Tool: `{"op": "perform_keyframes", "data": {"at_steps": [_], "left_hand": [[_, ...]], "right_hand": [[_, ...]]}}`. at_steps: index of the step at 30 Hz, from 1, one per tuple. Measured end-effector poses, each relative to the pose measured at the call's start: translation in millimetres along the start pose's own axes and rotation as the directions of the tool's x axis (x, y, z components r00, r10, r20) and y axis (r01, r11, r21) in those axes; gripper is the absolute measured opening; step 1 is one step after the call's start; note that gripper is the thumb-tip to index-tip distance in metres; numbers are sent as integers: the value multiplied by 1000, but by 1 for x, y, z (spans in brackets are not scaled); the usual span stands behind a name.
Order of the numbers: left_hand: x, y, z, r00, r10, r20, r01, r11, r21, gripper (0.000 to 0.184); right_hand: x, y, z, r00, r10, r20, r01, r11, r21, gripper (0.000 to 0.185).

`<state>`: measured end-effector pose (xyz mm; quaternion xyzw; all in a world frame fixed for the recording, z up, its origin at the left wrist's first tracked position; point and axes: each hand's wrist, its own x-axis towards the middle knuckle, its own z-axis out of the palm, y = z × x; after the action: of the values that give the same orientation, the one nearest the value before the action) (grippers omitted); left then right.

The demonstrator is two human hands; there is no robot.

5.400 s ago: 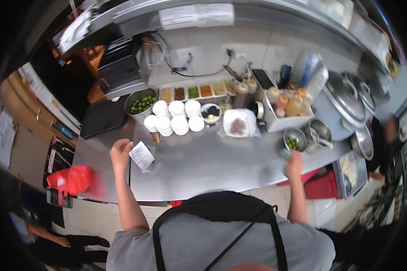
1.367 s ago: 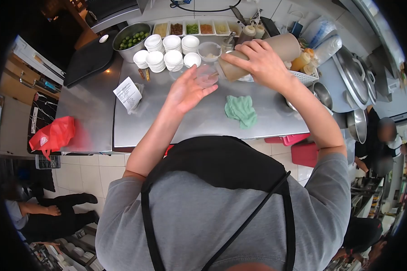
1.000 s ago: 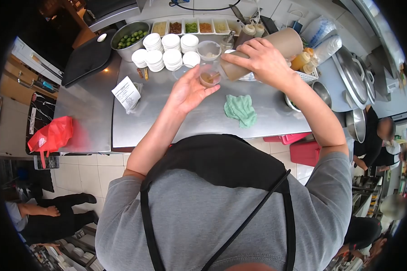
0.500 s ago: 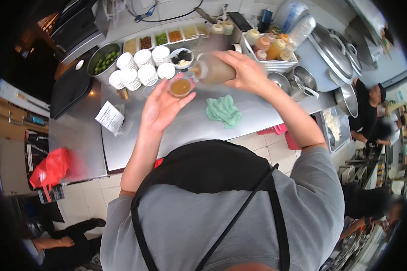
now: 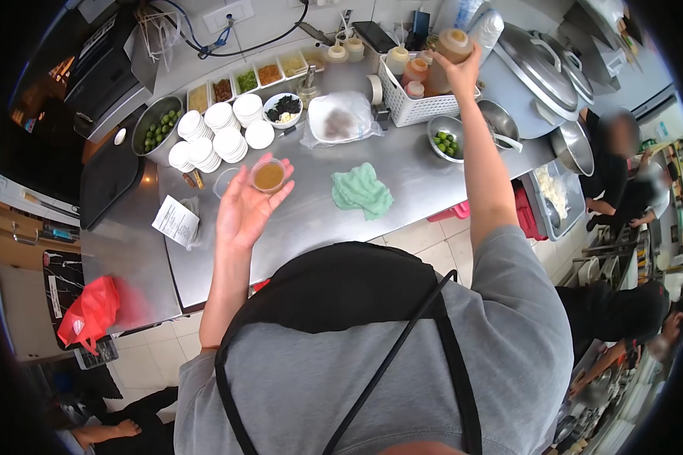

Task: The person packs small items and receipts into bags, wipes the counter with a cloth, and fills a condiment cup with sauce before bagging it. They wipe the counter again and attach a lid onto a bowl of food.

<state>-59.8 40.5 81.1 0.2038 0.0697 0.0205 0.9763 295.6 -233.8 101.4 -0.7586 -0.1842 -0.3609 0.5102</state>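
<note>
A small clear sauce cup [image 5: 269, 177] filled with brown sauce rests in the upturned fingers of my left hand [image 5: 241, 211], above the steel counter. A clear round lid [image 5: 224, 183] shows just left of that hand's thumb. Away to the right, my right hand [image 5: 463, 73] grips a squeeze bottle [image 5: 452, 50] of brownish liquid at the back end of a white basket [image 5: 417, 111]. Other sauce bottles [image 5: 415, 72] stand in this basket. Whether the held bottle touches the basket floor is hidden.
Stacked white lids [image 5: 227, 141], a bowl of dark flakes [image 5: 283, 109] and a pot of green limes [image 5: 159, 130] stand at left. A green cloth [image 5: 361, 189] lies mid-counter. Metal bowls [image 5: 445, 138] sit at right. Co-workers [image 5: 611, 152] are beyond the counter's right end.
My right hand has carried the squeeze bottle from beside the cup up and right to the basket. My left hand still holds the cup, slightly lower and further left.
</note>
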Motion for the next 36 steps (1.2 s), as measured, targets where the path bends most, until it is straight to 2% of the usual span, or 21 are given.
{"op": "perform_keyframes", "data": {"at_steps": [1,3,6,7,8,10,12,13,14,15,17,18,20,21,22,24,27,29,30,32,36], "left_hand": [[0,-1,-1,1000,-6,-5,6,1000,-6,48],[0,-1,-2,1000,-11,-11,10,1000,-8,48],[0,-1,-6,999,-8,-49,8,1000,8,49],[0,-1,-8,999,-7,-50,9,999,31,50],[0,-2,-10,999,-9,-51,11,998,54,51],[4,-6,-14,999,-22,-50,25,998,52,52],[10,-11,-14,998,-24,-51,26,999,45,53],[14,-14,-13,998,-50,-31,52,997,59,52],[19,-17,-12,997,-75,-13,75,995,73,52],[23,-21,-10,998,-58,-31,60,996,67,52],[26,-23,-8,996,-91,8,91,993,78,48],[28,-23,-9,997,-77,-6,77,994,74,48],[28,-22,-14,992,-122,39,118,989,94,46],[26,-22,-18,993,-113,32,110,990,91,46],[23,-23,-22,996,-89,12,84,976,201,46],[21,-22,-25,998,-61,-5,60,949,309,45],[21,-16,-27,998,-53,-25,57,966,252,43],[22,-4,-25,985,-128,-113,137,988,74,42],[24,-3,-25,985,-126,-114,135,988,73,42],[27,0,-24,991,-33,-128,77,931,357,41],[33,-4,-25,995,29,-96,26,850,526,38]], "right_hand": [[-5,17,3,1000,-3,-4,3,1000,1,77],[-16,54,8,982,188,1,-186,970,-157,76],[-24,109,24,988,124,-94,-124,992,-4,71],[-26,69,14,994,-11,-111,-15,975,-223,62],[-30,31,10,994,-3,-105,-21,975,-222,62],[-44,-29,13,995,-89,-42,88,996,-16,56],[-80,-65,26,969,-88,232,21,961,276,57],[-102,-96,25,900,-179,396,86,967,241,59],[-129,-125,25,837,-187,515,-25,926,376,62],[-150,-153,19,740,-170,651,-75,941,330,68],[-183,-191,20,594,-337,730,31,917,398,69],[-189,-191,24,583,-345,735,23,912,410,69],[-200,-188,30,567,-205,797,-205,903,378,71],[-199,-191,31,588,-190,786,-261,875,407,70],[-198,-191,31,583,-194,789,-264,873,410,70],[-194,-188,32,674,-208,709,-157,897,412,69],[-187,-187,32,679,-213,703,-126,909,397,70],[-189,-184,33,668,-224,710,-87,924,373,71],[-190,-183,33,656,-233,717,-47,936,348,71],[-190,-186,32,652,-243,718,-14,943,332,72],[-192,-187,32,619,-266,739,81,958,276,74]]}}
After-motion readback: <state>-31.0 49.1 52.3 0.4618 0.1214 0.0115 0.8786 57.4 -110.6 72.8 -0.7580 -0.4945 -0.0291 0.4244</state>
